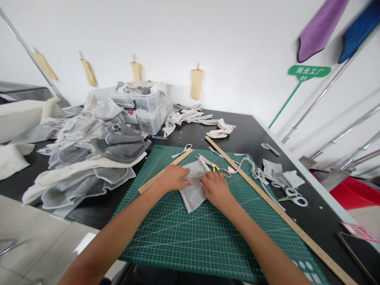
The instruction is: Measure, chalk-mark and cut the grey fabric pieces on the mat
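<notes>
A small piece of grey knit cloth (194,202) lies on the green cutting mat (184,241), with a folded strip along its right edge. My left hand (173,178) rests on the cloth's left side, thumb and forefinger apart, its other fingers partly hidden. At the right edge, my right hand (216,187) has its fingers bent together on the folded strip, pinching it. Just beyond that hand lie scissors with gold handles (224,172), touching the cloth's far corner or very near it. A short wooden ruler (148,185) is left of my left hand.
A long wooden ruler (268,200) crosses the mat's right side. Beyond it lie white-handled scissors (297,198) and grey scraps (282,174). A large pile of grey and white cloth (89,158) and a clear plastic bin (151,114) stand left. A phone (358,253) lies at right.
</notes>
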A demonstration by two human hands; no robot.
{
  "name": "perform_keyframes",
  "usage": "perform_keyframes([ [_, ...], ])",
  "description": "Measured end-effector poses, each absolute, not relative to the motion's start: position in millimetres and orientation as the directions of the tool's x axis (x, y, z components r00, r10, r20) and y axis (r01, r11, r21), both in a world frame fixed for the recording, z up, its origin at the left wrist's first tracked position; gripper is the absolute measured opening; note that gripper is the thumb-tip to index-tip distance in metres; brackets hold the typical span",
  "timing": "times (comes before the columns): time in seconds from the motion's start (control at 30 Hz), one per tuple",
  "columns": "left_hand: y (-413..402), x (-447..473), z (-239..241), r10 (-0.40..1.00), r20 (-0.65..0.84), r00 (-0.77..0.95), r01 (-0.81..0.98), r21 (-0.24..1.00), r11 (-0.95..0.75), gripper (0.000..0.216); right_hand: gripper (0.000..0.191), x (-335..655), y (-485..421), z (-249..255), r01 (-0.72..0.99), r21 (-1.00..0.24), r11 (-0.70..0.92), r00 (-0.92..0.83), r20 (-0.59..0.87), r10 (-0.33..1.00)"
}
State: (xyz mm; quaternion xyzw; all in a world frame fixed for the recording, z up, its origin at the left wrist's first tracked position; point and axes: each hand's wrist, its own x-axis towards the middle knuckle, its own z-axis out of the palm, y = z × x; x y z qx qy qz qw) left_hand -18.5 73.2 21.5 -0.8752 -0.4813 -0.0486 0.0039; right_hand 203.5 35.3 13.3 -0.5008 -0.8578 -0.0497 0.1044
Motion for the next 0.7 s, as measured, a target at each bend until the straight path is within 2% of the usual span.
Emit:
perform_keyframes([
  [0.07, 71, -21, 27, 0.858, -0.010, 0.514, 0.848, 0.155, -0.507, 0.044, 0.023, 208, 37, 14, 0.899, 0.037, 0.437, -0.432, 0.252, 0.866],
  [0.13, 67, -25, 33, 0.802, -0.233, 0.550, 0.815, 0.362, -0.453, 0.047, 0.025, 210, 38, 18, 0.909, 0.061, 0.412, -0.411, 0.297, 0.862],
  [0.2, 63, -28, 41, 0.584, -0.506, 0.635, 0.748, 0.591, -0.302, 0.048, 0.025, 207, 37, 20, 0.913, 0.018, 0.409, -0.394, 0.307, 0.866],
  [0.23, 61, -28, 43, 0.463, -0.567, 0.681, 0.708, 0.672, -0.219, 0.046, 0.026, 205, 36, 21, 0.909, -0.022, 0.415, -0.393, 0.283, 0.875],
  [0.27, 60, -27, 45, 0.398, -0.562, 0.725, 0.659, 0.735, -0.162, 0.044, 0.028, 202, 34, 21, 0.903, -0.061, 0.424, -0.399, 0.241, 0.884],
  [0.3, 60, -25, 46, 0.408, -0.509, 0.758, 0.605, 0.783, -0.146, 0.041, 0.031, 199, 32, 21, 0.897, -0.089, 0.434, -0.412, 0.192, 0.891],
  [0.37, 62, -18, 42, 0.597, -0.276, 0.753, 0.501, 0.829, -0.249, 0.038, 0.034, 192, 27, 19, 0.893, -0.102, 0.438, -0.428, 0.104, 0.898],
  [0.43, 66, -9, 34, 0.771, 0.014, 0.636, 0.492, 0.763, -0.419, 0.033, 0.032, 186, 23, 16, 0.909, -0.085, 0.407, -0.404, 0.058, 0.913],
  [0.5, 70, -2, 24, 0.769, 0.159, 0.619, 0.533, 0.633, -0.560, 0.029, 0.028, 181, 17, 16, 0.926, -0.076, 0.369, -0.365, 0.057, 0.929],
  [0.6, 73, 0, 14, 0.678, 0.178, 0.713, 0.574, 0.406, -0.711, 0.022, 0.024, 172, 7, 16, 0.933, -0.070, 0.353, -0.341, 0.138, 0.930],
  [0.7, 70, -4, 11, 0.728, 0.178, 0.662, 0.693, 0.227, -0.685, 0.029, 0.045, 164, -1, 14, 0.905, -0.094, 0.416, -0.384, 0.244, 0.891],
])
